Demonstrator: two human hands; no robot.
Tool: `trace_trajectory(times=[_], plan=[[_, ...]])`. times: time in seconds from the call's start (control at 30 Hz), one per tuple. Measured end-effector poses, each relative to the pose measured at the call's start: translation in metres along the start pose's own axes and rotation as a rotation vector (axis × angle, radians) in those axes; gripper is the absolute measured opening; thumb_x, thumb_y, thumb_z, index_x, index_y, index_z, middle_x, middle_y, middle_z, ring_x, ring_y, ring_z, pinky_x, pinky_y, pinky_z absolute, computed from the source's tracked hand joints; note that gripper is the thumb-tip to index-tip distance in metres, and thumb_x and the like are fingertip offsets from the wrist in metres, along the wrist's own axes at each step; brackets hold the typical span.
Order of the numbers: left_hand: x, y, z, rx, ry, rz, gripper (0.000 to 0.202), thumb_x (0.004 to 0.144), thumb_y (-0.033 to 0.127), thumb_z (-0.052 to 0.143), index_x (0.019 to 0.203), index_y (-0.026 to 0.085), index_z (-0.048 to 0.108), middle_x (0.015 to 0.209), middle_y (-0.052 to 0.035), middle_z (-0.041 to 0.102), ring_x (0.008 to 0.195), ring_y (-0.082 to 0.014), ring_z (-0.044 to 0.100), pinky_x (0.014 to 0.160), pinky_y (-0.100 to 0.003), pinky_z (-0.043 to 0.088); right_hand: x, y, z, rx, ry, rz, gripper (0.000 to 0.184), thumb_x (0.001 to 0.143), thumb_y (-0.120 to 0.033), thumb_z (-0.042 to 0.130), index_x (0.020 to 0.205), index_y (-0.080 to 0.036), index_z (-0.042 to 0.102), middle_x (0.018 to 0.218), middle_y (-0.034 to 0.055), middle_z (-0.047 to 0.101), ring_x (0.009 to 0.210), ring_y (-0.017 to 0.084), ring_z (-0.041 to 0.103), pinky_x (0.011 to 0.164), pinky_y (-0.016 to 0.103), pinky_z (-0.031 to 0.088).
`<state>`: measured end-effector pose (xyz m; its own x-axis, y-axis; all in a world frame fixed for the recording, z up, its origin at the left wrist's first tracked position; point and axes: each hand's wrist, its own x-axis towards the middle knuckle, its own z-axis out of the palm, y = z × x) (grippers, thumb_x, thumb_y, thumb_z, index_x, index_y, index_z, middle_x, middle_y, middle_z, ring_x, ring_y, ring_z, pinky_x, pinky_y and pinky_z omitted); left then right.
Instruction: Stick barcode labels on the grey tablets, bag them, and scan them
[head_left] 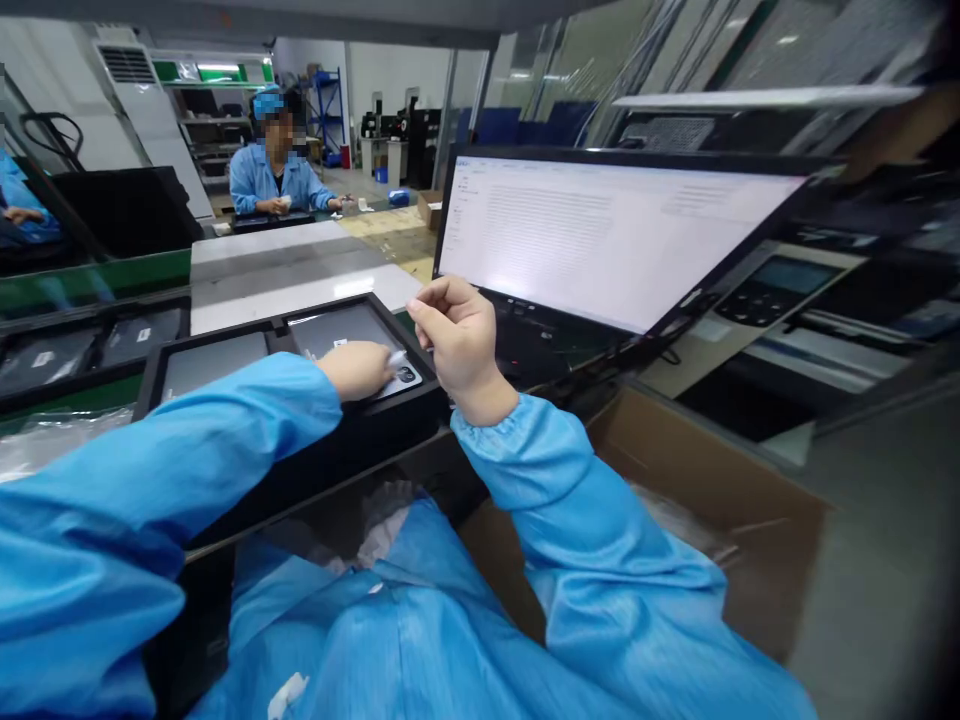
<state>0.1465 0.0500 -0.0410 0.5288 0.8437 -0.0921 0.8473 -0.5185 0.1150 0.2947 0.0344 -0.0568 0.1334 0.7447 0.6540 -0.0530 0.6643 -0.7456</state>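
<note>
A grey tablet (pixel 352 325) with a camera block at its near right corner lies in a black tray (pixel 300 425). Over that corner is my left hand (pixel 361 370), its fingers closed round a small whitish scrap (pixel 397 359) that may be cloth or film. A second grey tablet (pixel 217 362) fills the compartment to the left, partly covered by my sleeve. My right hand (pixel 461 345) is raised beside the tray's right edge, thumb and fingertips pinched together. Whatever is in that pinch, if anything, is too small to make out.
A monitor (pixel 555 240) stands at the right, with a label-printer-like machine (pixel 780 290) beyond it. More trays with bagged tablets (pixel 52 358) lie at the left. Below right is an open cardboard box (pixel 712 530). A co-worker (pixel 277 170) sits across the bench.
</note>
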Motion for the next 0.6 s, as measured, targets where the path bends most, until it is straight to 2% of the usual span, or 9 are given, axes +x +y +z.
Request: trace_trajectory(times=[0.07, 0.13, 0.2, 0.27, 0.4, 0.5, 0.6], plan=[[-0.012, -0.03, -0.008, -0.022, 0.055, -0.096, 0.03, 0.096, 0.042, 0.054, 0.091, 0.017, 0.069, 0.091, -0.0136, 0.073, 0.081, -0.0284, 0.067, 0.077, -0.037, 0.049, 0.008, 0.004, -0.006, -0.062, -0.038, 0.077, 0.03, 0.09, -0.042, 0.075, 0.08, -0.022, 0.055, 0.063, -0.0063, 0.051, 0.052, 0.009, 0.05, 0.05, 0.021, 0.042], [-0.029, -0.062, -0.013, -0.118, 0.166, -0.2, 0.024, 0.095, 0.036, 0.053, 0.085, 0.018, 0.066, 0.088, -0.0123, 0.072, 0.079, -0.0278, 0.067, 0.073, -0.038, 0.047, 0.019, 0.012, -0.008, -0.136, -0.076, 0.21, 0.027, 0.089, -0.034, 0.076, 0.076, -0.021, 0.056, 0.061, -0.0063, 0.053, 0.049, 0.008, 0.05, 0.05, 0.021, 0.042], [-0.049, -0.088, -0.013, -0.257, 0.282, -0.262, 0.024, 0.094, 0.039, 0.054, 0.082, 0.02, 0.063, 0.085, -0.0114, 0.072, 0.075, -0.0272, 0.065, 0.067, -0.038, 0.045, 0.03, 0.024, -0.002, -0.247, -0.146, 0.386, 0.024, 0.088, -0.024, 0.076, 0.074, -0.02, 0.057, 0.062, -0.0046, 0.058, 0.049, 0.009, 0.054, 0.048, 0.021, 0.043], [-0.066, -0.105, -0.008, -0.36, 0.365, -0.295, 0.028, 0.094, 0.044, 0.054, 0.08, 0.021, 0.061, 0.082, -0.0107, 0.071, 0.072, -0.0264, 0.064, 0.063, -0.037, 0.044, 0.039, 0.038, 0.01, -0.363, -0.251, 0.543, 0.022, 0.087, -0.018, 0.076, 0.073, -0.019, 0.059, 0.064, -0.0015, 0.064, 0.049, 0.01, 0.057, 0.046, 0.021, 0.042], [-0.079, -0.109, 0.008, -0.387, 0.371, -0.336, 0.033, 0.092, 0.05, 0.054, 0.08, 0.021, 0.061, 0.075, -0.009, 0.068, 0.068, -0.0254, 0.062, 0.061, -0.036, 0.043, 0.051, 0.067, 0.042, -0.481, -0.456, 0.691, 0.028, 0.088, -0.021, 0.077, 0.067, -0.017, 0.058, 0.064, 0.0037, 0.069, 0.048, 0.012, 0.059, 0.045, 0.023, 0.044], [-0.076, -0.105, 0.012, -0.349, 0.398, -0.303, 0.034, 0.091, 0.052, 0.053, 0.082, 0.02, 0.061, 0.081, -0.0087, 0.07, 0.075, -0.0254, 0.063, 0.064, -0.035, 0.043, 0.052, 0.082, 0.057, -0.583, -0.531, 0.667, 0.026, 0.079, -0.018, 0.084, 0.067, -0.016, 0.061, 0.057, 0.0022, 0.065, 0.049, 0.011, 0.057, 0.047, 0.022, 0.043], [-0.075, -0.109, 0.002, -0.503, 0.462, -0.322, 0.034, 0.09, 0.051, 0.053, 0.085, 0.019, 0.061, 0.084, -0.0089, 0.072, 0.078, -0.0245, 0.065, 0.067, -0.033, 0.047, 0.051, 0.091, 0.06, -0.627, -0.531, 0.618, 0.022, 0.072, -0.01, 0.086, 0.074, -0.016, 0.066, 0.058, -0.0011, 0.064, 0.053, 0.011, 0.056, 0.05, 0.021, 0.041]])
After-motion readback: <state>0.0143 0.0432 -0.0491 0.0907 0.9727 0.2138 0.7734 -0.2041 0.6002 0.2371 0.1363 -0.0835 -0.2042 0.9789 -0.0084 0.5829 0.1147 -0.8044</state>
